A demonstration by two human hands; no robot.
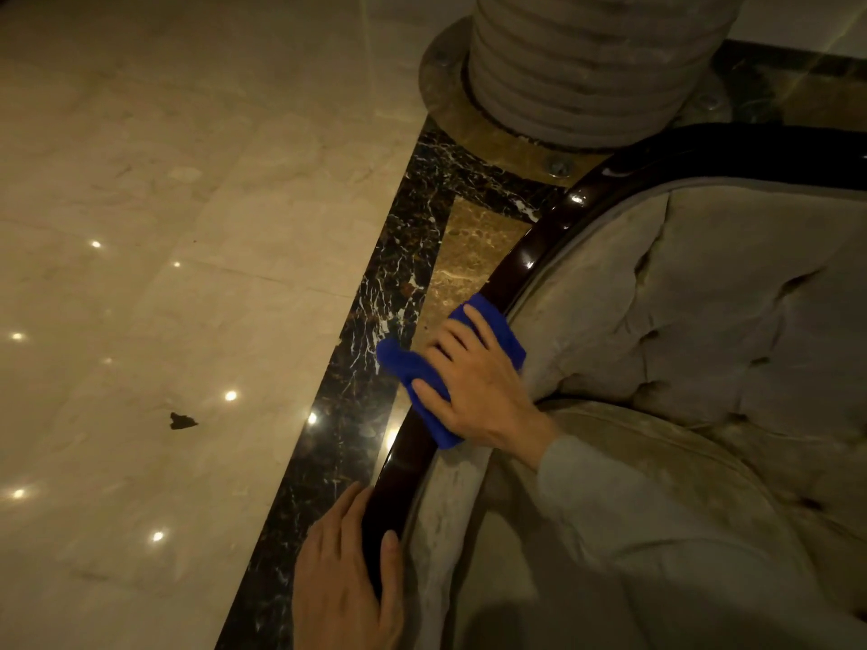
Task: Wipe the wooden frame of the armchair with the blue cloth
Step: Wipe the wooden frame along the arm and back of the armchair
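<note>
Near the centre of the frame, slightly right and below the middle, the person's right hand [474,387] presses a folded bright blue cloth [422,368] flat against the dark, glossy curved wooden frame of the armchair [530,255]. The fingers are spread wide over the cloth rather than pinching it, which appears to keep the fabric wrapped over the rounded rail so that it can slide along the wood. A grey sleeve [610,518] runs from that hand down toward the lower right corner.

At the bottom centre, the left hand [342,579] grips the same rail lower down, thumb on the inner side and fingers curled over the outer edge, holding nothing else. It probably steadies the chair against the push of the wiping.

The rail sweeps in an arc from the bottom centre up to the upper right edge. Inside the curve, filling the right side, lies the beige button-tufted upholstery [727,321]. The cloth sits about midway along the visible rail, so the shiny stretch above it likely awaits wiping.

Across the left half spreads a polished cream marble floor [164,227] with small light reflections and a dark veined marble border strip [375,321]. At the top centre stands the ribbed base of a pale stone column [591,63].
</note>
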